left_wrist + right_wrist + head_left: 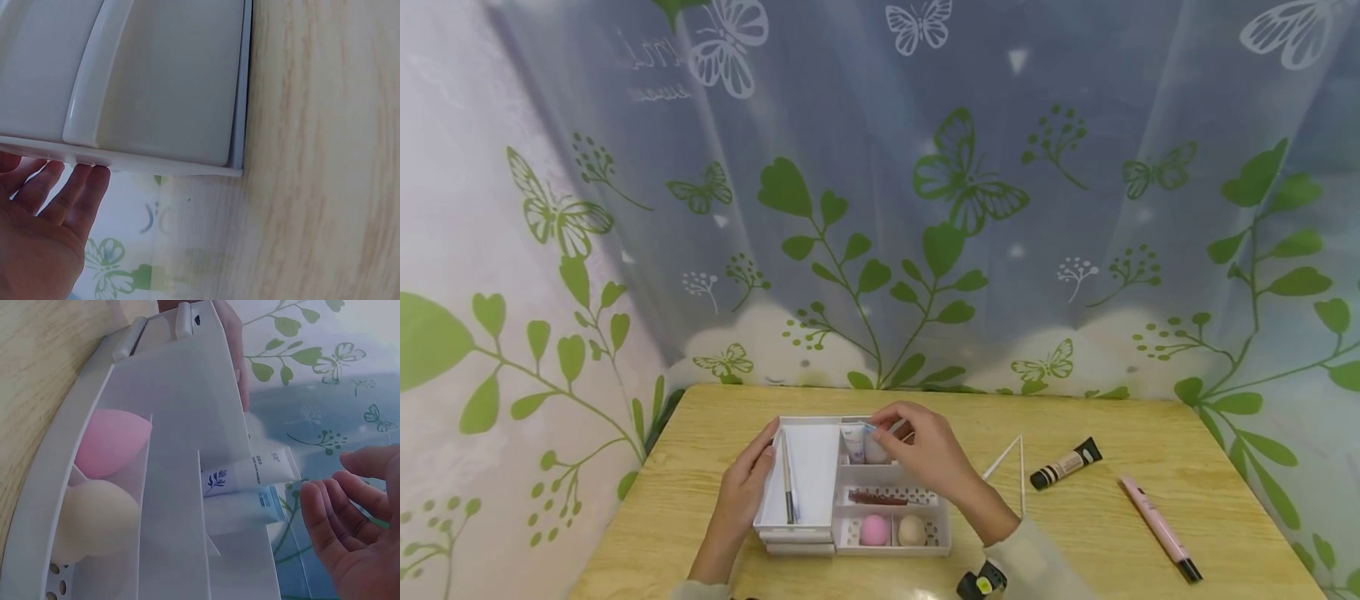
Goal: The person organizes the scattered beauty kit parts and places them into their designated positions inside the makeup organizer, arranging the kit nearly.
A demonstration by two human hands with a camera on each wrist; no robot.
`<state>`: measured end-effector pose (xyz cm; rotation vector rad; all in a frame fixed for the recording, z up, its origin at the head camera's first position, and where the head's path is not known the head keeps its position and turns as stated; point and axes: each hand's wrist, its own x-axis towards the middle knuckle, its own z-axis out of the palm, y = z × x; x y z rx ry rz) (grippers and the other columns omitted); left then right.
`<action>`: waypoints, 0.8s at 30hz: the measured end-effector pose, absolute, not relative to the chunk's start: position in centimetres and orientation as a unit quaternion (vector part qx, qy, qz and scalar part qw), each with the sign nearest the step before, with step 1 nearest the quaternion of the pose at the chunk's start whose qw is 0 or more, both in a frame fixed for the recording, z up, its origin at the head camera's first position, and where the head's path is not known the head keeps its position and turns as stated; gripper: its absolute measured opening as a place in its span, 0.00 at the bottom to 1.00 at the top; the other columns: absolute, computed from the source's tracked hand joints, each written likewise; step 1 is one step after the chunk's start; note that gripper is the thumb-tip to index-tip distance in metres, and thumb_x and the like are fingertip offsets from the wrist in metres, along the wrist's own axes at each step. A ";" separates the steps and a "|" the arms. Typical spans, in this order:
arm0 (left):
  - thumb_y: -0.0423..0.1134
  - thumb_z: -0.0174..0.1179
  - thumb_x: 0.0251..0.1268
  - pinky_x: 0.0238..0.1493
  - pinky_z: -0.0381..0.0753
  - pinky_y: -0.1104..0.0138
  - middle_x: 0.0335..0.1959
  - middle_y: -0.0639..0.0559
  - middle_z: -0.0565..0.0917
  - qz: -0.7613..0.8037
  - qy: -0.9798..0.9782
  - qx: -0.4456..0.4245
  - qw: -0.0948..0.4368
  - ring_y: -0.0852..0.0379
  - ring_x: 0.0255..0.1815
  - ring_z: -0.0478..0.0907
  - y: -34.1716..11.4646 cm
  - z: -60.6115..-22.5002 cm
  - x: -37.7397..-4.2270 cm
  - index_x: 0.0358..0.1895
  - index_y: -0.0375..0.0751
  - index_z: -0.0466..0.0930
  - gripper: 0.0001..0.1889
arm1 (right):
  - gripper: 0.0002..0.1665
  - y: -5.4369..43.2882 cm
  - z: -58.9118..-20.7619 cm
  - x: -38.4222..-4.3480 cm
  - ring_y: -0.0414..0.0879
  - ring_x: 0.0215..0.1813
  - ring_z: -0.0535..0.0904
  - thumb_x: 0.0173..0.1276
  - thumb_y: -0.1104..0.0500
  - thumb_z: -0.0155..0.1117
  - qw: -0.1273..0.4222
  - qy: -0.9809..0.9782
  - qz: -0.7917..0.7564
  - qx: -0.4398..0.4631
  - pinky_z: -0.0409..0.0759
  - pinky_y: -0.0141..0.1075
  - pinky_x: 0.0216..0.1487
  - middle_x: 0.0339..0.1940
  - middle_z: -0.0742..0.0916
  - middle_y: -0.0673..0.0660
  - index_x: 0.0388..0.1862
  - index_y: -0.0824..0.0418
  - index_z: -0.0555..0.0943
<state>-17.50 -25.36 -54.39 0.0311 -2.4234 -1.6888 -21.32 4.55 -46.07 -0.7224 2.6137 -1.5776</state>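
Observation:
A white cosmetics organizer (868, 476) stands on the table with its right-hand compartments exposed. Along its left side wall my left hand (743, 483) rests, its fingertips touching the wall in the left wrist view. My right hand (928, 446) hovers at the back right compartment, fingers loosely bent and holding nothing. Just apart from those fingers, a white tube (256, 472) and a light blue tube (250, 509) stand upright in that compartment. A pink makeup sponge (874, 530) and a beige makeup sponge (912, 531) occupy the front compartments. Between lies a dark red slim stick (876, 498).
A slim brush (787, 479) lies on the organizer's left top. To the right are a black-and-beige tube (1066, 463), a pink tube with a black cap (1160, 529) and a thin white bent strip (1021, 475). A patterned curtain (865, 208) hangs behind the table (1150, 433).

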 end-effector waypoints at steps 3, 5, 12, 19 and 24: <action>0.44 0.46 0.93 0.70 0.56 0.91 0.86 0.50 0.68 -0.569 -0.817 0.011 0.092 0.49 0.88 0.60 -25.4 -54.4 -17.5 0.85 0.46 0.67 0.26 | 0.13 5.2 -46.1 -21.5 0.41 0.41 0.87 0.80 0.55 0.71 0.004 0.831 -0.507 -0.228 0.87 0.31 0.42 0.45 0.90 0.51 0.57 0.57 0.89; 0.44 0.46 0.93 0.70 0.56 0.91 0.86 0.50 0.68 -0.569 -0.817 0.011 0.091 0.49 0.88 0.60 -25.3 -54.3 -17.6 0.85 0.46 0.67 0.26 | 0.14 5.6 -46.3 -21.6 0.41 0.41 0.87 0.80 0.54 0.71 0.005 0.830 -0.509 -0.229 0.88 0.32 0.42 0.45 0.90 0.51 0.58 0.57 0.89; 0.43 0.46 0.93 0.70 0.56 0.91 0.86 0.50 0.68 -0.569 -0.817 0.010 0.092 0.49 0.88 0.60 -25.3 -54.3 -17.6 0.85 0.45 0.67 0.26 | 0.16 7.4 -47.3 -22.0 0.42 0.41 0.87 0.81 0.52 0.70 0.005 0.830 -0.512 -0.222 0.87 0.32 0.41 0.44 0.90 0.53 0.59 0.59 0.88; 0.42 0.47 0.92 0.70 0.56 0.90 0.85 0.49 0.69 -0.572 -0.814 0.005 0.098 0.48 0.88 0.60 -25.4 -54.3 -17.6 0.84 0.45 0.68 0.25 | 0.14 9.0 -48.1 -22.5 0.42 0.39 0.87 0.80 0.53 0.71 0.003 0.828 -0.523 -0.202 0.87 0.32 0.38 0.44 0.90 0.54 0.57 0.59 0.88; 0.41 0.47 0.92 0.70 0.57 0.90 0.85 0.49 0.69 -0.571 -0.815 0.005 0.101 0.46 0.88 0.61 -25.3 -54.2 -17.5 0.84 0.45 0.69 0.25 | 0.15 9.8 -48.4 -22.6 0.43 0.40 0.88 0.80 0.54 0.71 0.000 0.831 -0.524 -0.186 0.87 0.31 0.40 0.44 0.91 0.54 0.58 0.60 0.88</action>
